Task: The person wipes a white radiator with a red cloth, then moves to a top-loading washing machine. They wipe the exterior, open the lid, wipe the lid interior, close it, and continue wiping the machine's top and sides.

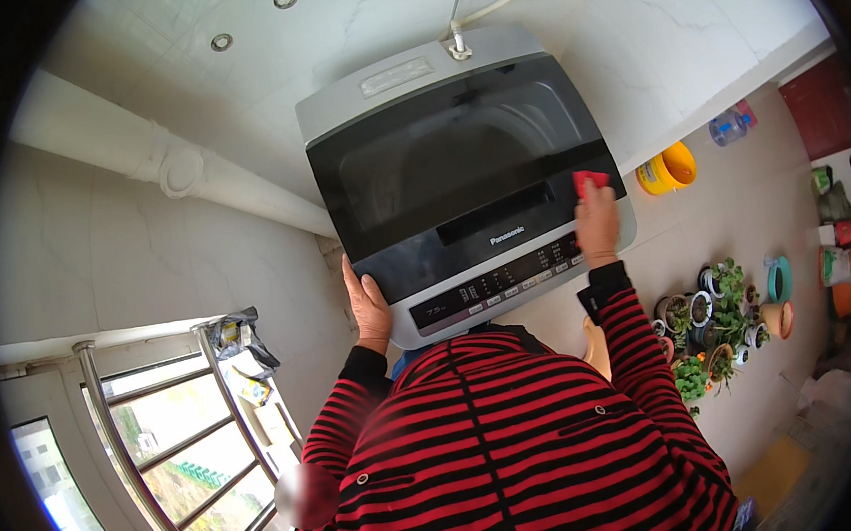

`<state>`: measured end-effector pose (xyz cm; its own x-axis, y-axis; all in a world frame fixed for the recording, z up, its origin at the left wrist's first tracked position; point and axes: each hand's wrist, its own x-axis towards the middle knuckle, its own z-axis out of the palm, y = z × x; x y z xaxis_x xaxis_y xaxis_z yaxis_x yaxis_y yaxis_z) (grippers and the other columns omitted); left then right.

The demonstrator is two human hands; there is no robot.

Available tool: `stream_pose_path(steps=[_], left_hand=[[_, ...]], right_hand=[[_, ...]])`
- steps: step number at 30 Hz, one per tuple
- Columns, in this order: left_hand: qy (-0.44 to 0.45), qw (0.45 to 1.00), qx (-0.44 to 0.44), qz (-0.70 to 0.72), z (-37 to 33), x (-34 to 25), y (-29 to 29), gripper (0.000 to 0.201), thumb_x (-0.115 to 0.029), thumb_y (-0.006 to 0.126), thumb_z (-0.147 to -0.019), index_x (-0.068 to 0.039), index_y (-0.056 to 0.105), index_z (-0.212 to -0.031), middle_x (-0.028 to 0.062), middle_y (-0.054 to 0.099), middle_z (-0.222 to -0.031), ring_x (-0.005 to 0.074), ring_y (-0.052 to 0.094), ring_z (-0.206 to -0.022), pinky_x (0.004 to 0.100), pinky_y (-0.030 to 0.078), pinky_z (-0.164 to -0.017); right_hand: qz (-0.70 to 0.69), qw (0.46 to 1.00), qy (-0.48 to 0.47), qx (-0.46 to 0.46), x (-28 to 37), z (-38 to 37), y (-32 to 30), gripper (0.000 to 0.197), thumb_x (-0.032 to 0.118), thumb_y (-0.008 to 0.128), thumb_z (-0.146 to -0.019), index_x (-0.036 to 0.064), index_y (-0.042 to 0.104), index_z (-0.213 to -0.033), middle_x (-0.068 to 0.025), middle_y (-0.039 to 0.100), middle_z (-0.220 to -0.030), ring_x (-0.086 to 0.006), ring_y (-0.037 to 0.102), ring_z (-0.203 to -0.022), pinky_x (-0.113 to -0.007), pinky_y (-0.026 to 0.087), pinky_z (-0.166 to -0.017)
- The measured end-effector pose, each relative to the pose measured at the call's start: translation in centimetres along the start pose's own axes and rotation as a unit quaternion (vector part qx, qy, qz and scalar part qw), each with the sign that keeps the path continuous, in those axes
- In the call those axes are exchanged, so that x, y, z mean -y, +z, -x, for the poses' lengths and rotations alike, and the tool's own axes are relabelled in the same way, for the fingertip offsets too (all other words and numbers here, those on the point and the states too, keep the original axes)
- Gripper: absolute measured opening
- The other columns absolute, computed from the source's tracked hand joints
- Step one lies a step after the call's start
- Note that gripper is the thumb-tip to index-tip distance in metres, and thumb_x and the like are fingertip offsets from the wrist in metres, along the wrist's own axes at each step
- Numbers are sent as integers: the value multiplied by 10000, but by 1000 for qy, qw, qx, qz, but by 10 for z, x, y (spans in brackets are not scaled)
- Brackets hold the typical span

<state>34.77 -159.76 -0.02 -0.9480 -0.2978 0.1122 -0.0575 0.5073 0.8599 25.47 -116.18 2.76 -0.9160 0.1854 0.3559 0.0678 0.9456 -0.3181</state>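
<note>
A grey top-loading washing machine (539, 48) stands in front of me, its dark see-through lid (457, 145) down. My right hand (597, 224) is closed on a red cloth (590, 181), pressed to the right end of the lid's front part. Along the front edge runs a black control panel (496, 282) with a row of buttons, just left of my right wrist. My left hand (366, 301) lies against the machine's front left corner, fingers stretched out along its side. It holds nothing.
A yellow bucket (668, 169) and a water bottle (730, 126) stand on the floor at right. Several potted plants (706, 320) are nearer. A thick white pipe (233, 190) runs along the left wall, above a window with metal bars (177, 455). A hose (496, 6) joins the machine's back.
</note>
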Motion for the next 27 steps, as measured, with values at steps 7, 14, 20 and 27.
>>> stream_pose_path(steps=[7, 14, 20, 27], left_hand=[[0, 993, 56, 102, 0, 5, -9, 639, -344, 350, -1128, -13, 168, -1644, 233, 300, -1653, 353, 276, -1543, 371, 212, -1251], [-219, 917, 223, 248, 12, 35, -71, 796, -663, 280, -1069, -103, 279, -1634, 187, 415, -1605, 344, 426, -1458, 473, 390, -1156], [-191, 948, 154, 201, 0, 59, -85, 702, -577, 335, -1098, -110, 283, -1619, 188, 468, -1546, 311, 461, -1427, 468, 452, -1103], [155, 984, 93, -12, -40, 52, -82, 588, -327, 419, -1120, -5, 297, -1596, 227, 353, -1611, 382, 321, -1507, 540, 286, -1204]], right_hand=[[-110, 955, -267, 67, 207, 55, 16, 292, 95, 595, -930, 15, 621, -1209, -126, 595, -912, -318, 624, -830, -453, 533, -676], [-152, 914, -362, 103, 305, 72, 30, 342, 141, 613, -891, -12, 645, -1196, -89, 614, -958, -273, 646, -884, -384, 564, -727], [-168, 894, -400, 111, 322, 108, 37, 232, 166, 619, -865, 98, 660, -1083, -61, 605, -949, -255, 639, -873, -376, 544, -690], [-206, 864, -430, 158, 259, 186, 6, 280, 154, 617, -876, 157, 648, -1155, -52, 567, -948, -255, 610, -879, -386, 505, -727]])
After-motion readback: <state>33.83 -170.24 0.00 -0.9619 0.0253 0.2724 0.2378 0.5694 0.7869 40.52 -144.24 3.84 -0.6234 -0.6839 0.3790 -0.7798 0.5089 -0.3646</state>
